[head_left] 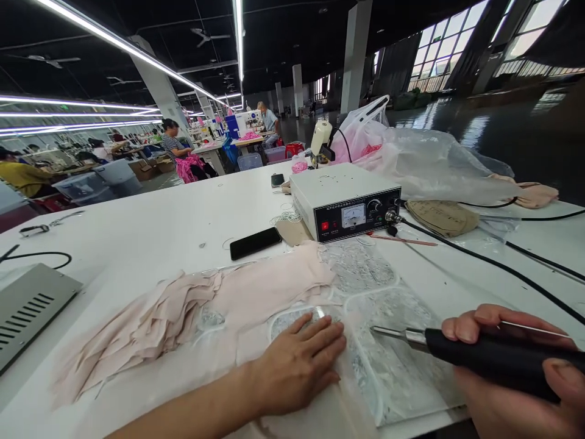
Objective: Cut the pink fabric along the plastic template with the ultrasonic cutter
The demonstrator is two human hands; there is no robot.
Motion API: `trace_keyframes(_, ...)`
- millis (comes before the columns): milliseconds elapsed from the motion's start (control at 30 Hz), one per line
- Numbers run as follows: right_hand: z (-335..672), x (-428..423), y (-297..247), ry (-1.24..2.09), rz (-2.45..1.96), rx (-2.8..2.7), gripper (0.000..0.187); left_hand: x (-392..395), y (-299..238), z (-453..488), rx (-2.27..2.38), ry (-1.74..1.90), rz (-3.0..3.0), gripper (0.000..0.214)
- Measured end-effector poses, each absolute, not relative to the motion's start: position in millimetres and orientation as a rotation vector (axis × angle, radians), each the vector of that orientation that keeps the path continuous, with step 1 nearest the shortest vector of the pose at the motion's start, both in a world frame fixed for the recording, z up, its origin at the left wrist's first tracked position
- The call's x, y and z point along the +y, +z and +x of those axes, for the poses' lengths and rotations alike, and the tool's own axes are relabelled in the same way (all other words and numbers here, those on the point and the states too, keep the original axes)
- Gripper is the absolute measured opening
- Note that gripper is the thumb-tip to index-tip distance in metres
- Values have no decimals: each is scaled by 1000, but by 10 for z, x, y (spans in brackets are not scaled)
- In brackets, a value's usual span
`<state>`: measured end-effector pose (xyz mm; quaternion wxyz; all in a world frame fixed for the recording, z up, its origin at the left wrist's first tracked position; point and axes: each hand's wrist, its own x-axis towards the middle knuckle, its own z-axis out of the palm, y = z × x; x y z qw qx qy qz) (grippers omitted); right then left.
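Note:
My left hand (pixel 304 360) lies flat with fingers outstretched, palm down on thin pale pink fabric (pixel 269 292) and a clear template sheet. In my right hand (pixel 498 390) is an ultrasonic cutter (pixel 479 356) with a thick black handle and a narrow metal tip. That tip points left, over the template board (pixel 402 353), a short way right of my left fingertips. White curved outlines mark the board's scuffed surface. A heap of pale pink cut pieces (pixel 150 323) is piled to the left of my left hand.
Behind the fabric stand a control box (pixel 356 213) with a dial and a black phone (pixel 256 242). A cable (pixel 493 262) runs rightward from the box. Plastic bags (pixel 425 158) lie at the back right. Another grey box (pixel 31 311) sits at left. Co-workers are farther back.

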<state>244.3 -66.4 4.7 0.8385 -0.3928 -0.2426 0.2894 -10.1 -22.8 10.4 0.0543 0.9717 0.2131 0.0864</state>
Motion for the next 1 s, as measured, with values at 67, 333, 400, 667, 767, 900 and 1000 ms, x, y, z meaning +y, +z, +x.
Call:
trace_keyframes(67,2436,-641,40,630,-815,-489,19,-232,82,-94,643,283,2952,42)
trace_keyframes(333,2425,-570,29,596,-821,-473,23,-261,37,-99,645,394,2958,42)
trace_keyframes(400,2426,-570,29,582,-825,-508,22,-258,46,-99,637,372,2954,42)
trace_keyframes(667,2483,-558,29,567,-861,-567,30,-254,67,-100,623,389,2945,41)
trace_keyframes(767,2539,-514,-2,516,-867,-633,43,-247,105,-102,592,365,2974,41)
trace_keyframes(900,2572,-466,-32,476,-838,-625,41,-240,148,-105,581,346,2993,41)
trace_keyframes(1000,2565,-462,-22,485,-824,-626,40,-236,150,-107,583,345,2987,41)
